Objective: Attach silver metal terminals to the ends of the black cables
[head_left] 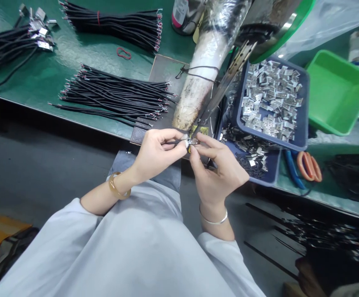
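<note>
My left hand (pixel 162 149) pinches a short black cable (pixel 173 142) close to its end, at the front edge of the bench. Facing it, my right hand (pixel 218 165) grips a small silvery metal connector piece (pixel 194 141) between thumb and fingers, right at the cable's end. Whether the two parts are joined I cannot tell, as fingertips hide much of them. Just behind my hands is the lower end of a plastic-wrapped tube (pixel 194 88). A spread of black cables (pixel 114 93) with stripped ends lies to the left.
A blue tray (pixel 304 111) of metal shells sits partly over a lower blue tray (pixel 273 175). A green bin (pixel 336 90), orange-handled pliers (pixel 309 167), a tied cable bundle (pixel 114 24) and finished-looking cables with connectors (pixel 40 37) are around. Another person's head (pixel 330 268) is at lower right.
</note>
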The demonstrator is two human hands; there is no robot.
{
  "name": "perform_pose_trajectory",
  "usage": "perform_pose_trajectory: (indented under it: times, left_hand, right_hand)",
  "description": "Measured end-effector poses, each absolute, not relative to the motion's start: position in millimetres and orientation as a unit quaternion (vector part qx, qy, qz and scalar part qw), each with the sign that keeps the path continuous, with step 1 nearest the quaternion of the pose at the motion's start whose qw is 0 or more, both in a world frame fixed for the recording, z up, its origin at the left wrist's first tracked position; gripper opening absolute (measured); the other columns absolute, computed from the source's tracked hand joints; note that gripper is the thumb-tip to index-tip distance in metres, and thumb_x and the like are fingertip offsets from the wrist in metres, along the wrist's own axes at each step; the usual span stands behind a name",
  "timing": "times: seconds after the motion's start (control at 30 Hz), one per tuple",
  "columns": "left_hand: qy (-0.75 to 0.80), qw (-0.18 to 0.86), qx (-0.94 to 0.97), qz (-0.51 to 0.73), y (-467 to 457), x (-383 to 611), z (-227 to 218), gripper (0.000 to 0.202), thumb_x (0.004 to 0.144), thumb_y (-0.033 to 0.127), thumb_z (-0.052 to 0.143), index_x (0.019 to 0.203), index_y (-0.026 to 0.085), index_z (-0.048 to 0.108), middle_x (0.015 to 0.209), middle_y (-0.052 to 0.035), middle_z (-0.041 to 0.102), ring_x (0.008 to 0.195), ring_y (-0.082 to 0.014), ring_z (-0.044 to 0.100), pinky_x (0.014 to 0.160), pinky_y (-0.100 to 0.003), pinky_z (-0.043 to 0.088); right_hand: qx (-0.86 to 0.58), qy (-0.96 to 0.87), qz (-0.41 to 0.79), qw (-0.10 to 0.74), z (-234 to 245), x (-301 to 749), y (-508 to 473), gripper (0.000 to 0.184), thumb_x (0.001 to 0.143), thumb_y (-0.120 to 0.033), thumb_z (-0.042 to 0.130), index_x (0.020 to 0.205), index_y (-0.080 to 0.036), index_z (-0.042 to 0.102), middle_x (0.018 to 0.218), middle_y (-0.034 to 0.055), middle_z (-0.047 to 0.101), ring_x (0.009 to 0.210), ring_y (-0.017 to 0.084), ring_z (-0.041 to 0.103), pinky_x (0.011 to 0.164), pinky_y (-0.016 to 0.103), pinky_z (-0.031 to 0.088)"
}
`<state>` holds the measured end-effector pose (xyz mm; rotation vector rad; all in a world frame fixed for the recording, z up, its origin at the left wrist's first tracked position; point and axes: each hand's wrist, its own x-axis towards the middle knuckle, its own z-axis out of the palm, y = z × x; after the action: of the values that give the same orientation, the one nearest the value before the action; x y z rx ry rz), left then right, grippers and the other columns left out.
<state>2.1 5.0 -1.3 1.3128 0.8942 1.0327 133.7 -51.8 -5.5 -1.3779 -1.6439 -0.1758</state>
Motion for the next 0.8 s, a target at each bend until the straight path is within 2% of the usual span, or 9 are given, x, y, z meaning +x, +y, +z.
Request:
perform_pose_trajectory:
  times: [0.17, 0.33, 0.43, 0.5, 0.57, 0.6, 0.67, 0.8]
  left_hand:
    - [0.369, 0.588, 0.572, 0.437, 6.5, -0.3, 1.1, 0.014, 0.074, 0.019, 0.063, 0.066, 0.011, 0.071, 0.059, 0.0029, 0.055, 0.049, -0.0028, 0.032, 0.045, -0.015, 0.03]
    - [0.381, 0.605, 0.577, 0.394, 3.6, -4.3, -0.8, 0.013, 0.073, 0.018, 0.062, 0.064, 0.012, 0.069, 0.057, 0.0028, 0.056, 0.049, -0.0037, 0.036, 0.046, -0.015, 0.034]
    - [0.386, 0.549, 0.629, 0.392, -2.6, -5.6, -3.1, 0.014, 0.075, 0.017, 0.06, 0.071, 0.013, 0.072, 0.062, 0.001, 0.063, 0.052, -0.0057, 0.045, 0.048, -0.015, 0.037]
    - [0.358, 0.478, 0.683, 0.421, -6.7, -6.7, -4.6, 0.014, 0.076, 0.014, 0.059, 0.072, 0.014, 0.073, 0.065, -0.0006, 0.067, 0.055, -0.0068, 0.05, 0.051, -0.015, 0.039]
    - [0.323, 0.424, 0.717, 0.449, -9.5, -8.7, -4.9, 0.013, 0.076, 0.013, 0.06, 0.072, 0.014, 0.072, 0.064, -0.0007, 0.066, 0.054, -0.0067, 0.049, 0.052, -0.017, 0.04]
    - [0.315, 0.422, 0.719, 0.454, -10.1, -10.1, -4.6, 0.011, 0.075, 0.013, 0.06, 0.071, 0.014, 0.07, 0.063, 0.0, 0.064, 0.053, -0.0063, 0.046, 0.051, -0.017, 0.039]
    - [0.325, 0.473, 0.69, 0.441, -9.9, -13.9, -2.7, 0.009, 0.075, 0.015, 0.061, 0.069, 0.014, 0.067, 0.059, 0.002, 0.058, 0.05, -0.0055, 0.041, 0.048, -0.017, 0.035]
    - [0.324, 0.661, 0.575, 0.357, -5.6, -21.7, 1.9, 0.017, 0.076, 0.026, 0.067, 0.066, 0.013, 0.064, 0.054, 0.0045, 0.045, 0.05, -0.005, 0.034, 0.045, -0.018, 0.029]
  right_hand:
    - [-0.555, -0.681, -0.092, 0.469, -3.5, 132.6, -54.7, 0.016, 0.084, -0.008, 0.074, 0.085, -0.02, 0.064, 0.103, 0.0052, 0.08, 0.088, 0.016, 0.079, 0.078, 0.023, 0.063]
    - [-0.571, -0.683, -0.091, 0.446, -8.0, 133.3, -62.5, 0.015, 0.089, -0.012, 0.07, 0.087, -0.021, 0.059, 0.101, 0.0029, 0.08, 0.077, 0.013, 0.078, 0.067, 0.018, 0.06]
    - [-0.618, -0.631, -0.003, 0.468, -6.5, 136.2, -62.0, 0.008, 0.095, -0.019, 0.064, 0.092, -0.021, 0.056, 0.087, -0.0005, 0.077, 0.059, 0.009, 0.072, 0.052, 0.016, 0.054]
    - [-0.633, -0.609, 0.084, 0.47, -3.4, 139.0, -59.8, 0.01, 0.096, -0.022, 0.061, 0.09, -0.021, 0.053, 0.069, -0.0066, 0.067, 0.047, 0.007, 0.064, 0.044, 0.015, 0.048]
    - [-0.619, -0.608, 0.154, 0.472, -0.3, 141.8, -57.9, 0.013, 0.096, -0.022, 0.06, 0.087, -0.022, 0.051, 0.061, -0.0102, 0.057, 0.043, 0.007, 0.059, 0.042, 0.014, 0.045]
    - [-0.606, -0.613, 0.175, 0.477, 0.7, 142.9, -57.4, 0.013, 0.096, -0.02, 0.06, 0.086, -0.022, 0.051, 0.062, -0.0099, 0.058, 0.044, 0.007, 0.06, 0.043, 0.014, 0.047]
    - [-0.578, -0.638, 0.159, 0.484, 0.8, 144.6, -58.0, 0.012, 0.094, -0.017, 0.063, 0.087, -0.022, 0.054, 0.072, -0.0065, 0.066, 0.055, 0.008, 0.067, 0.053, 0.016, 0.054]
    - [-0.517, -0.73, -0.037, 0.445, -3.5, 146.9, -63.4, 0.015, 0.088, -0.008, 0.069, 0.09, -0.021, 0.062, 0.089, 0.0001, 0.076, 0.079, 0.012, 0.075, 0.07, 0.02, 0.059]
